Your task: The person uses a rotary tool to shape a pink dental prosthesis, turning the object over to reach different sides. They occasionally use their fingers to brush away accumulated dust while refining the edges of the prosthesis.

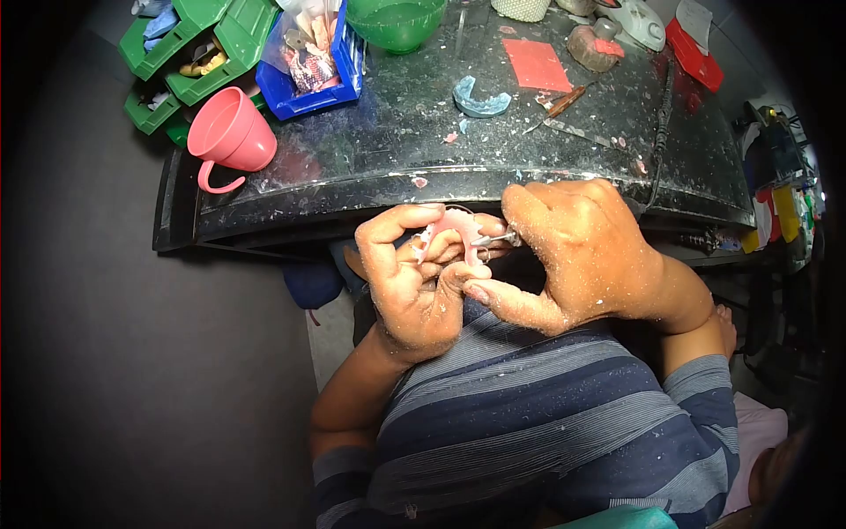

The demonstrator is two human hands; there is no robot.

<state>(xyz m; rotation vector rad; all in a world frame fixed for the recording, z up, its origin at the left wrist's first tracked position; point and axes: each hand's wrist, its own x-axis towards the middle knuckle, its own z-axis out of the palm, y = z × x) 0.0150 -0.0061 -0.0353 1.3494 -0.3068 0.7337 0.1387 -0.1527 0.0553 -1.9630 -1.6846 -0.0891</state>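
My left hand [407,284] is closed on a pink, horseshoe-shaped denture plate [453,220], pinching it between fingers and thumb in front of the bench edge. In my right hand [589,249] is a rotary handpiece [509,237], mostly hidden by the palm and fingers. Its metal tip lies at the right arm of the denture plate; whether it touches cannot be made out. The right thumb reaches across close to the left thumb. Pale dust speckles both hands.
On the dark bench [379,132] are a pink mug [233,132], a blue bin [345,75], green bins [251,40], a green bowl [397,22], a blue-grey horseshoe-shaped piece [482,99], a red sheet [537,64] and a wooden-handled knife [566,101]. Another person's pink clothing [760,428] shows lower right.
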